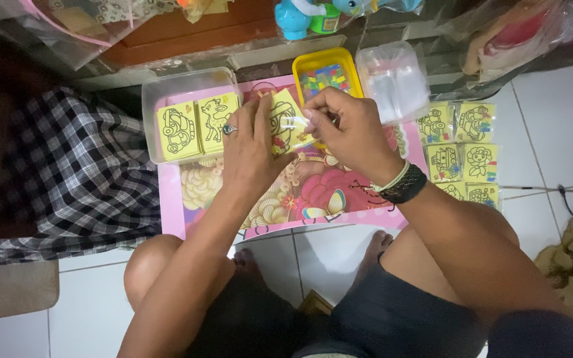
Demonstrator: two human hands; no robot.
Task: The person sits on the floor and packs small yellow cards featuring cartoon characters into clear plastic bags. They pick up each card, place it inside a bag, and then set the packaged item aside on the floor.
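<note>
Hands, left (250, 142) and right (349, 126), grip yellow picture card (285, 120) above pink table (313, 199).

Both hands' fingers (313, 116) on a yellow card (285, 122), perhaps bagged.

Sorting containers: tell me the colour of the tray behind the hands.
Yellow tray, seen in the head view.

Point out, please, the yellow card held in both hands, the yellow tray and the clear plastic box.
yellow card (285, 122): head view, on its printed face between the hands.
yellow tray (322, 60): head view, on its far rim.
clear plastic box (150, 99): head view, on its left wall.
</note>
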